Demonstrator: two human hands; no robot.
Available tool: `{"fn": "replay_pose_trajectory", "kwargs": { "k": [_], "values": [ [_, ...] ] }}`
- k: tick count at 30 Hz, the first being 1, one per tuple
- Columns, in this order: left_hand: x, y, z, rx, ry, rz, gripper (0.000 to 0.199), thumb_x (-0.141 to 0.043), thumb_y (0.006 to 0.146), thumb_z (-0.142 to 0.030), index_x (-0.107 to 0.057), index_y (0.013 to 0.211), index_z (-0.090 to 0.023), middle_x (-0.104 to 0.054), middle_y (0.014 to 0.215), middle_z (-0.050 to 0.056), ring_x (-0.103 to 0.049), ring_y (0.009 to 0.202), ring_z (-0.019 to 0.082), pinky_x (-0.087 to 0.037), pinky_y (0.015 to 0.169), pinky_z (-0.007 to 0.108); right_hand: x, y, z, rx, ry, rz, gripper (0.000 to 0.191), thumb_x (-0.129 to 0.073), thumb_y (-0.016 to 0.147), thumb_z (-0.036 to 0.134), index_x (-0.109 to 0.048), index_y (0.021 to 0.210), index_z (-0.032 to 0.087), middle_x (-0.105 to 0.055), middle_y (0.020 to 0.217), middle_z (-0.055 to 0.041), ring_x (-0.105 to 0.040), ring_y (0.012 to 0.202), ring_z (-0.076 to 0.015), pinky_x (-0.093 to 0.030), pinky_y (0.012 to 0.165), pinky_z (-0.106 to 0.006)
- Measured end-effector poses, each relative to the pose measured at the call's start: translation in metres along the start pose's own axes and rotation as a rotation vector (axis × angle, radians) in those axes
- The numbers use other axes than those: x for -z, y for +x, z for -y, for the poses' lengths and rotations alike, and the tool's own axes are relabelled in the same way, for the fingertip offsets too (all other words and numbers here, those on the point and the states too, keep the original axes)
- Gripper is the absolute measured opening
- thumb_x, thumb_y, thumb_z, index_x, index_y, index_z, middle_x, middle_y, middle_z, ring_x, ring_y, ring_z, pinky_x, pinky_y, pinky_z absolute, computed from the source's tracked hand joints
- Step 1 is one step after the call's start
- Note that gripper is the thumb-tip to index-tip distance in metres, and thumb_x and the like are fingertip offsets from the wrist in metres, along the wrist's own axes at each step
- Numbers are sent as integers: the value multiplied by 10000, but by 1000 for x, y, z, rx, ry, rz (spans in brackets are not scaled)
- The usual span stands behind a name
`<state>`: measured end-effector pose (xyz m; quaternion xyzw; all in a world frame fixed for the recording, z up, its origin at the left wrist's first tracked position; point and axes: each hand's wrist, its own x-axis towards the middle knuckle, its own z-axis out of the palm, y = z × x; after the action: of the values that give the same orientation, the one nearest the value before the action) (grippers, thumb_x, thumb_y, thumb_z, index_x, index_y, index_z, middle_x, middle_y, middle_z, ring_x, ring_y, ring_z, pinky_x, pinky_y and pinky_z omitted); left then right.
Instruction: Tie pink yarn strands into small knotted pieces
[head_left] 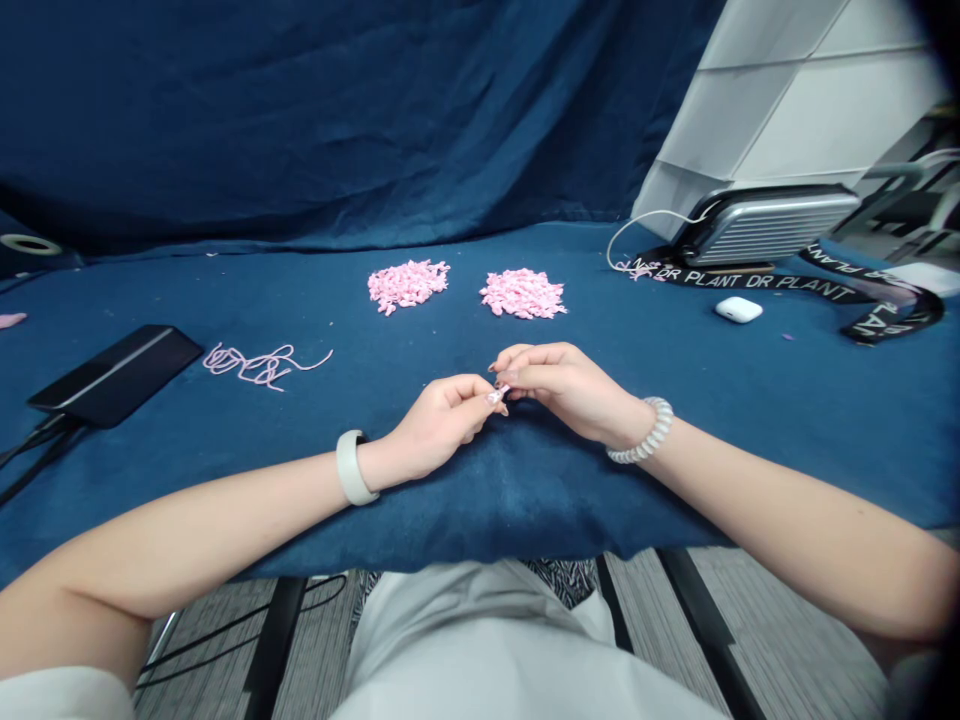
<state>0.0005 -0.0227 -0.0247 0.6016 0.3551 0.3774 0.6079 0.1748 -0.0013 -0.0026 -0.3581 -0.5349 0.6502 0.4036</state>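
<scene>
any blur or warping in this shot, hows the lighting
head view: soft even light, no harsh shadows; left hand and right hand look fairly sharp; wide-angle distortion bows the blue cloth's front edge; the ribbed silver case shows mild glare

Light was even and fairly bright, soft, apparently from overhead, with only faint shadows under the left hand [439, 425] and right hand [570, 392]. Glare streaked the silver case [772, 228]. Wide-angle distortion bent the edge of the blue cloth [480, 500]; corners went dark, right side most. Small pink piece [498, 395] looked slightly soft, fine detail blurred.
</scene>
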Motion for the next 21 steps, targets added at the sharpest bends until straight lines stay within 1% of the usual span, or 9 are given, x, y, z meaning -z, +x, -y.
{"fn": "replay_pose_trajectory", "kwargs": {
  "k": [4, 11, 13, 17, 21],
  "values": [
    [0, 0, 0, -5, 22, 2, 219, -558, 828, -332, -576, 719, -143, -394, 476, -65, -320, 434, 50, -234, 439, 199, 0, 0, 0, -16, 8, -13, 68, -717, 604, 189, -676, 573, 144, -604, 891, -29, -534, 680, -84, -419, 631, -242],
    [1, 1, 1, -11, 30, 6, 207, -555, 835, -315, -580, 721, -145, -401, 477, -66, -324, 435, 45, -236, 442, 196, 1, 1, 0, -12, 11, 5, 74, -725, 616, 199, -684, 583, 147, -601, 916, -24, -539, 664, -71, -428, 624, -230],
    [1, 0, 1, -13, 20, -3, 215, -565, 831, -328, -579, 720, -144, -400, 475, -67, -324, 435, 44, -238, 444, 194, 3, 1, 0, -17, 6, 34, 85, -724, 636, 231, -694, 628, 152, -611, 924, -28, -551, 686, -81, -437, 638, -231],
    [0, 0, 1, -17, -23, 2, 225, -574, 825, -347, -575, 732, -142, -397, 478, -68, -326, 438, 46, -240, 445, 195, 7, 2, 2, -44, 20, 100, 168, -687, 698, 312, -708, 754, 155, -641, 882, -50, -576, 755, -117, -454, 681, -244],
    [0, 0, 1, -25, -46, 11, 222, -575, 825, -347, -574, 739, -143, -398, 483, -67, -328, 440, 47, -246, 450, 195, 12, 4, 1, -40, 36, 154, 239, -693, 698, 326, -706, 877, 169, -655, 846, -49, -586, 753, -125, -469, 722, -268]
  ]
}}
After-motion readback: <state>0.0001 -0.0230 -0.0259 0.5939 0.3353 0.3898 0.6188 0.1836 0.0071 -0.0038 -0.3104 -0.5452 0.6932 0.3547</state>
